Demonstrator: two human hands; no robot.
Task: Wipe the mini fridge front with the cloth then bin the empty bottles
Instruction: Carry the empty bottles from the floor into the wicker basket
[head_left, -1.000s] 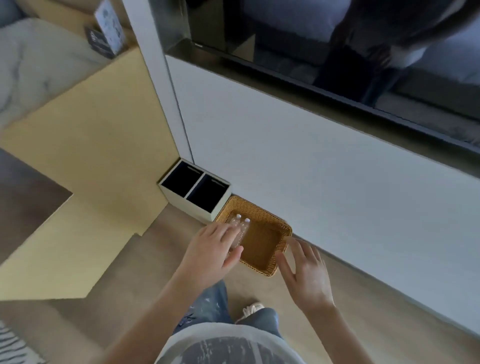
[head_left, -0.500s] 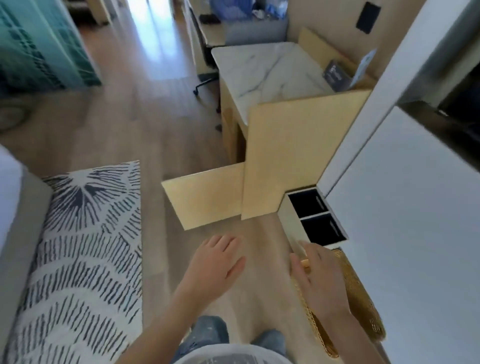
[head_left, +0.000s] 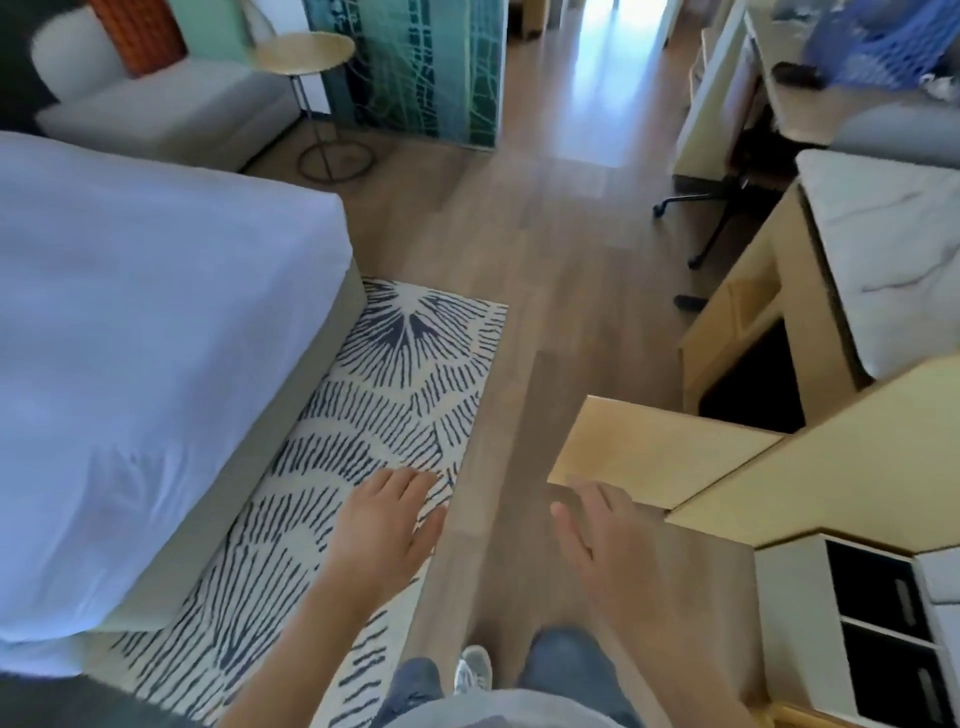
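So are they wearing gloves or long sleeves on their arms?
No gloves, no sleeves in view. The left hand and right hand are bare, as far up the arms as the picture shows. I can make out no watch, bracelet or ring. Lower down show blue jeans, a pale grey top and a light sneaker.

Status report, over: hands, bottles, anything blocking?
Left hand, right hand open, empty. No bottles or cloth in view; two-slot bin lower right. Open cabinet door ahead of right hand.

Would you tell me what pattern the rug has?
Dark blue radiating dashes on cream, clearest in the head view: rug.
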